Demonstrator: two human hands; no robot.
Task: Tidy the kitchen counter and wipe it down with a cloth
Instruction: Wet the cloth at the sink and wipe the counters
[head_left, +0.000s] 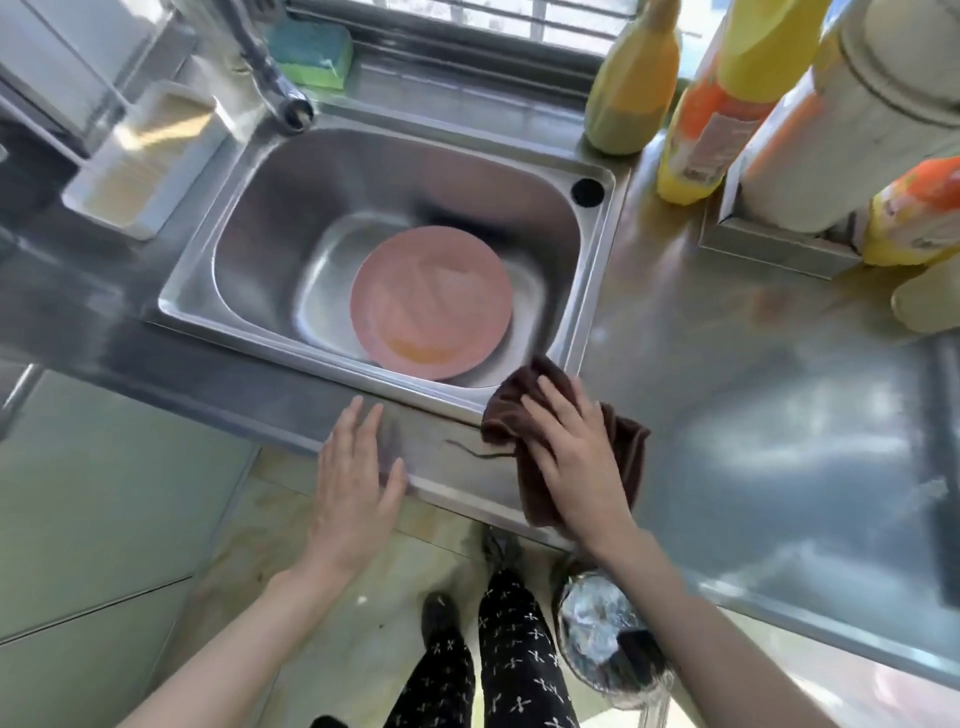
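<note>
A dark brown cloth (628, 452) lies on the steel counter (753, 415) at the front right corner of the sink (592, 249). My right hand (576, 457) presses flat on the cloth with fingers spread. Left of it, my left hand (353, 478) rests flat and empty on the counter's front edge, fingers apart. A pink plate (431, 301) sits inside the sink basin.
Yellow and orange bottles (722, 98) and a white container (857, 109) stand at the back right. A green-blue sponge (311, 52) lies behind the tap (280, 93). A clear box (150, 156) sits left of the sink. A lined bin (608, 634) stands on the floor below.
</note>
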